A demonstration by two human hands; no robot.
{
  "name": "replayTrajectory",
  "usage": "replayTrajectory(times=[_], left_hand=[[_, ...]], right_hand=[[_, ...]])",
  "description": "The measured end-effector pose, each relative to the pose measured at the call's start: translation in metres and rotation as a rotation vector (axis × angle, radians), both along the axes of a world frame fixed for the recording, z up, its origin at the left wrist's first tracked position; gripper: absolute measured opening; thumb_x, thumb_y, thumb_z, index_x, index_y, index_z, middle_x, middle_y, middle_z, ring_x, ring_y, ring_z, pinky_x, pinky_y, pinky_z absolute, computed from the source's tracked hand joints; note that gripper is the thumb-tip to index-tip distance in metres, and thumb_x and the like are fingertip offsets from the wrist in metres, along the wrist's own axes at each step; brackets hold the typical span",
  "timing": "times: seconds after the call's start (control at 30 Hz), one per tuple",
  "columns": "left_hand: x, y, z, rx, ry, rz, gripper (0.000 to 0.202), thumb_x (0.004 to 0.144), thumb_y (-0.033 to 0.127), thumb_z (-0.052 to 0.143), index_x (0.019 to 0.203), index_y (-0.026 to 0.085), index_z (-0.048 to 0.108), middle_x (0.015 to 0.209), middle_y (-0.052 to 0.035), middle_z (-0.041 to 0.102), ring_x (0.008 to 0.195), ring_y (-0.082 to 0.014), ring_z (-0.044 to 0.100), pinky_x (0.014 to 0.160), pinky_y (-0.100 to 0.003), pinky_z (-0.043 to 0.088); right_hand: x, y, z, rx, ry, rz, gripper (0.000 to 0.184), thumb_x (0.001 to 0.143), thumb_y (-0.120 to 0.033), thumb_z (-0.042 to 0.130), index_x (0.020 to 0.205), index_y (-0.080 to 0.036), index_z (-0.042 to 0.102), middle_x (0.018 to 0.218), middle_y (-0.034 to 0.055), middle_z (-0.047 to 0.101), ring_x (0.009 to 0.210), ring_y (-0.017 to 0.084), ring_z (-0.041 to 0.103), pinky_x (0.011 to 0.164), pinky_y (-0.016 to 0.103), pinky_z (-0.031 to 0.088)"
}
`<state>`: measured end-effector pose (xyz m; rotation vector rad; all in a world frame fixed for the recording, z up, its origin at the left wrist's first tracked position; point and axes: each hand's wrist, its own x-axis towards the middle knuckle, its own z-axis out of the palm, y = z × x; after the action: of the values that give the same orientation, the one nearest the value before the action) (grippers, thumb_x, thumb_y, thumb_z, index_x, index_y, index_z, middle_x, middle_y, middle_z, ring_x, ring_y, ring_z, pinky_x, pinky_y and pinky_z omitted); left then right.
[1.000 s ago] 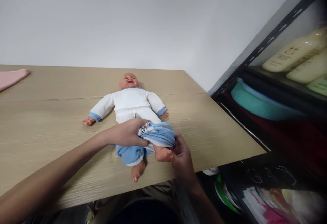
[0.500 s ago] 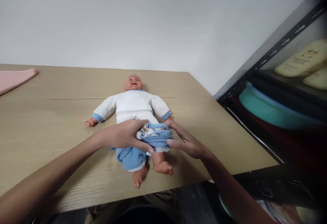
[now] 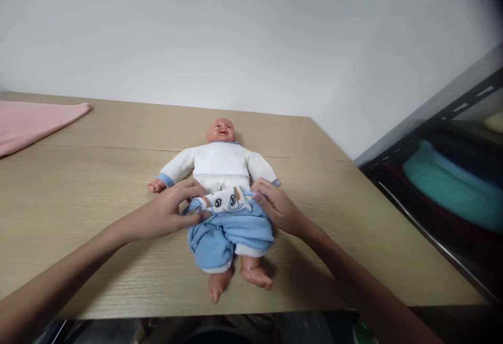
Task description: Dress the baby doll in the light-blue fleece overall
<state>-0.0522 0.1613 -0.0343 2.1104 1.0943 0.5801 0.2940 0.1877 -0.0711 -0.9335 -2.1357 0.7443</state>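
A baby doll [image 3: 222, 130] lies on its back, feet toward me, in a white top [image 3: 220, 159] with blue cuffs. Blue pants [image 3: 251, 229] with white hems cover its legs; an embroidered face with eyes shows at the folded waist. My left hand [image 3: 168, 210] pinches the waistband at its left side, fingers closed on the cloth. On the other side, my right hand [image 3: 278, 205] grips the waistband between thumb and fingers. Both of the doll's bare feet stick out below the hems. The doll's hand beside my right hand is mostly hidden.
The doll lies on a wooden table [image 3: 98, 187] against a pale wall. A pink cloth [image 3: 35, 121] is spread at the far left. To the right, a dark metal shelf holds a teal basin [image 3: 451, 187]. The table's front edge is close to me.
Both hands have shifted from the bunched pant leg to the two sides of the waistband. The pants now sit higher and span both legs. The view has turned slightly left.
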Motion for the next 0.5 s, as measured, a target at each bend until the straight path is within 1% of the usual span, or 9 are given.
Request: replayTrajectory(times=[0.07, 0.13, 0.2, 0.27, 0.3, 0.33, 0.4, 0.47, 0.5], left_hand=[[0.0, -0.005, -0.007, 0.032, -0.022, 0.005, 0.029, 0.111, 0.055, 0.068, 0.113, 0.028, 0.079, 0.126, -0.0062, 0.076, 0.118, -0.0301, 0.071, 0.104, -0.042, 0.057], [0.001, -0.01, -0.01, 0.058, -0.021, 0.011, 0.028, 0.112, 0.053, 0.067, 0.119, 0.027, 0.077, 0.135, -0.0078, 0.073, 0.127, -0.0318, 0.068, 0.111, -0.044, 0.056], [0.0, -0.016, -0.01, 0.064, -0.002, -0.001, 0.029, 0.109, 0.05, 0.074, 0.126, 0.028, 0.075, 0.144, -0.009, 0.07, 0.137, -0.0339, 0.065, 0.116, -0.046, 0.055], [-0.002, -0.019, -0.009, 0.036, 0.019, -0.043, 0.032, 0.104, 0.045, 0.08, 0.131, 0.029, 0.074, 0.148, -0.0089, 0.068, 0.142, -0.0348, 0.062, 0.12, -0.047, 0.054], [-0.003, -0.019, -0.009, 0.023, 0.021, -0.064, 0.032, 0.104, 0.043, 0.081, 0.132, 0.029, 0.073, 0.149, -0.0086, 0.068, 0.144, -0.0348, 0.061, 0.123, -0.048, 0.053], [-0.004, -0.019, -0.011, 0.021, 0.012, -0.074, 0.03, 0.105, 0.041, 0.08, 0.132, 0.03, 0.073, 0.151, -0.0086, 0.067, 0.146, -0.0346, 0.06, 0.125, -0.049, 0.052], [-0.005, -0.018, -0.017, 0.051, -0.034, -0.044, 0.027, 0.109, 0.041, 0.074, 0.134, 0.031, 0.072, 0.158, -0.0097, 0.064, 0.152, -0.0351, 0.057, 0.131, -0.052, 0.048], [-0.005, -0.016, -0.026, 0.114, -0.097, 0.043, 0.025, 0.113, 0.041, 0.067, 0.136, 0.031, 0.07, 0.167, -0.0109, 0.059, 0.16, -0.0357, 0.051, 0.136, -0.055, 0.043], [-0.004, -0.014, -0.032, 0.141, -0.128, 0.088, 0.024, 0.115, 0.041, 0.064, 0.136, 0.031, 0.069, 0.168, -0.0113, 0.058, 0.162, -0.0357, 0.05, 0.137, -0.056, 0.041]], right_hand=[[0.002, -0.004, 0.003, -0.024, -0.002, 0.035, 0.051, 0.118, -0.068, 0.054, 0.098, -0.025, 0.074, 0.107, 0.0093, 0.07, 0.103, 0.03, 0.068, 0.106, 0.045, 0.056], [0.006, -0.007, 0.01, -0.069, -0.041, 0.092, 0.045, 0.11, -0.068, 0.07, 0.102, -0.025, 0.079, 0.117, 0.0105, 0.07, 0.111, 0.031, 0.069, 0.111, 0.046, 0.056], [0.01, -0.01, 0.017, -0.117, -0.078, 0.134, 0.037, 0.102, -0.062, 0.085, 0.106, -0.025, 0.082, 0.126, 0.011, 0.069, 0.118, 0.032, 0.07, 0.114, 0.045, 0.056], [0.012, -0.011, 0.021, -0.144, -0.069, 0.135, 0.03, 0.099, -0.054, 0.09, 0.108, -0.025, 0.083, 0.129, 0.0107, 0.07, 0.121, 0.033, 0.07, 0.116, 0.045, 0.055], [0.013, -0.011, 0.021, -0.16, -0.047, 0.128, 0.027, 0.101, -0.051, 0.087, 0.109, -0.026, 0.083, 0.127, 0.0099, 0.071, 0.12, 0.032, 0.07, 0.115, 0.044, 0.055], [0.012, -0.011, 0.02, -0.184, -0.015, 0.116, 0.025, 0.104, -0.05, 0.083, 0.11, -0.026, 0.081, 0.123, 0.0086, 0.072, 0.117, 0.031, 0.07, 0.112, 0.043, 0.056], [0.01, -0.01, 0.014, -0.257, 0.062, 0.075, 0.026, 0.109, -0.052, 0.076, 0.108, -0.026, 0.077, 0.107, 0.0038, 0.07, 0.101, 0.026, 0.068, 0.098, 0.038, 0.056], [0.006, -0.008, 0.007, -0.346, 0.138, 0.019, 0.034, 0.111, -0.059, 0.072, 0.103, -0.026, 0.07, 0.09, -0.0015, 0.061, 0.084, 0.021, 0.059, 0.081, 0.032, 0.052], [0.003, -0.006, 0.003, -0.384, 0.17, -0.009, 0.038, 0.11, -0.063, 0.072, 0.101, -0.027, 0.067, 0.085, -0.0033, 0.057, 0.079, 0.02, 0.055, 0.074, 0.031, 0.049]])
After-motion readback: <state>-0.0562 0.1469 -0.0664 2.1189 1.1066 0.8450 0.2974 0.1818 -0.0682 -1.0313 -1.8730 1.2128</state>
